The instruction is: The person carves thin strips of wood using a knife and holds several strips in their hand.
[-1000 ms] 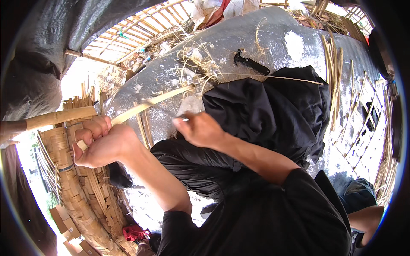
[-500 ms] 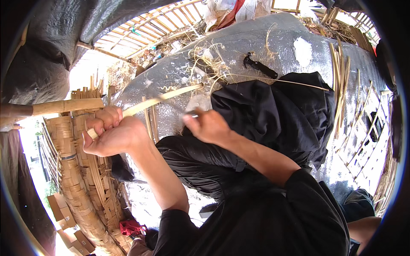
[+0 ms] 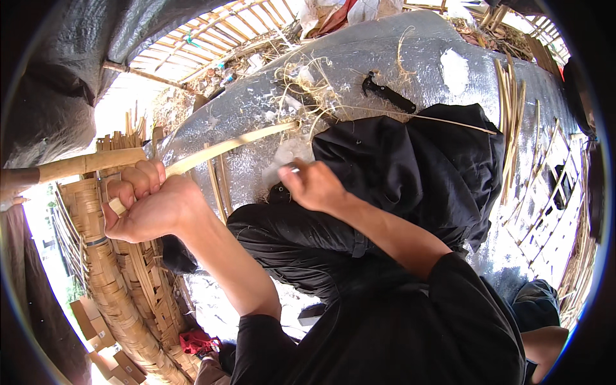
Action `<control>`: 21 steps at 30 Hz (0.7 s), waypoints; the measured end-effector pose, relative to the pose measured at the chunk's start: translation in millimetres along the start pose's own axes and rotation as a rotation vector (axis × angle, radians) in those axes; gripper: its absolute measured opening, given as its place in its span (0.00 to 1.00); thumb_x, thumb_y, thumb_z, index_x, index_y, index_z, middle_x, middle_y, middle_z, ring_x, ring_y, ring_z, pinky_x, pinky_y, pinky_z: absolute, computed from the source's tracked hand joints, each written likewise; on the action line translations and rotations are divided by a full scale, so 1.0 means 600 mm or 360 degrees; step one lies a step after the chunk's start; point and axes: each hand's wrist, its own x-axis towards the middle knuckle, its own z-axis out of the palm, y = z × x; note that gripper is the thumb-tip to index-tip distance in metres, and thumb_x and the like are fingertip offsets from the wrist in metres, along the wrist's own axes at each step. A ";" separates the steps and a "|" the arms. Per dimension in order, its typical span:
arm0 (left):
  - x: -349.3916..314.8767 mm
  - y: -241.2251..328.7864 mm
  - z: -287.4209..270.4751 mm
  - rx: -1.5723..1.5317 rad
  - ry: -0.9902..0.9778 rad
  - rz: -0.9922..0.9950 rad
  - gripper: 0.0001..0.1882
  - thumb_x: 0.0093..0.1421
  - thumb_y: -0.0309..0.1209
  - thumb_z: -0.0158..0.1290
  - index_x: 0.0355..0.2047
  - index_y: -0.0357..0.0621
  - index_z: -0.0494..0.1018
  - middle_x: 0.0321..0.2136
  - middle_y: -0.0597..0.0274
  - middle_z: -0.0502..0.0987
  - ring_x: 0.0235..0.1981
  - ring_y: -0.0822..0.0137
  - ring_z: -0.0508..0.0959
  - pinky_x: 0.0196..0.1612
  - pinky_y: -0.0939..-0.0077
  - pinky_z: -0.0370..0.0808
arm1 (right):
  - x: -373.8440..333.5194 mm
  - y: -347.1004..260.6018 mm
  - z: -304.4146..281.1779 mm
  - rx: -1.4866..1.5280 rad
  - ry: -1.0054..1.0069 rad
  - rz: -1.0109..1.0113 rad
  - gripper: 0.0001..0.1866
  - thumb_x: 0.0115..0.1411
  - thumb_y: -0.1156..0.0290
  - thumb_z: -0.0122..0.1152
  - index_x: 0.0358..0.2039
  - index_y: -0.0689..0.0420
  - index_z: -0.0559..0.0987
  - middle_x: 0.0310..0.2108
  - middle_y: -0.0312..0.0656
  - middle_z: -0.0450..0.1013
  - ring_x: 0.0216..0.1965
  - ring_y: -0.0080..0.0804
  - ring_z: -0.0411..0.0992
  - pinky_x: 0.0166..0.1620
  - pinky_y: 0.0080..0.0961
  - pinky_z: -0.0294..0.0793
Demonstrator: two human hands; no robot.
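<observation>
My left hand (image 3: 151, 205) is closed around the near end of a long pale bamboo strip (image 3: 237, 142). The strip slants up and to the right over the silver sheet (image 3: 410, 58). My right hand (image 3: 314, 186) hovers over my black-trousered knee (image 3: 398, 167), just below the strip's far end. Its fingers are curled on a small tool whose pale tip (image 3: 292, 169) shows by the thumb; the rest of the tool is hidden. A thin sliver (image 3: 436, 120) lies across the trousers.
A black-handled tool (image 3: 388, 94) rests on the sheet among loose shavings (image 3: 301, 83). A bundle of bamboo strips (image 3: 510, 109) lies at the right beside a lattice panel (image 3: 552, 212). At the left stand a woven bamboo basket (image 3: 122, 289) and a bamboo pole (image 3: 83, 164).
My left hand and the strip have shifted slightly left and down since half a second ago. My right hand stays near the strip's far end. Both grips are unchanged.
</observation>
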 end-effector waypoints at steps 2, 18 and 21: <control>0.010 0.004 -0.016 -0.0006 -0.0053 -0.0025 0.23 0.59 0.48 0.43 0.15 0.57 0.47 0.12 0.73 0.44 0.15 0.74 0.45 0.21 0.75 0.43 | -0.005 0.119 -0.001 -0.0263 0.0004 0.0221 0.32 0.71 0.44 0.46 0.36 0.65 0.81 0.23 0.67 0.75 0.31 0.62 0.79 0.37 0.49 0.79; 0.005 0.026 -0.054 -0.0281 -0.0983 -0.0102 0.24 0.74 0.49 0.35 0.33 0.44 0.70 0.33 0.63 0.63 0.37 0.65 0.62 0.43 0.65 0.59 | 0.001 -0.195 -0.042 0.0315 -0.0308 -0.0227 0.28 0.71 0.49 0.50 0.30 0.66 0.72 0.11 0.53 0.65 0.16 0.56 0.71 0.23 0.45 0.68; -0.024 0.018 -0.024 -0.0030 -0.0697 0.0232 0.24 0.76 0.46 0.33 0.37 0.44 0.73 0.34 0.62 0.65 0.39 0.65 0.64 0.46 0.65 0.61 | -0.007 -0.215 -0.058 0.0450 -0.0322 -0.0233 0.28 0.71 0.50 0.50 0.29 0.67 0.73 0.11 0.54 0.65 0.16 0.57 0.71 0.23 0.45 0.67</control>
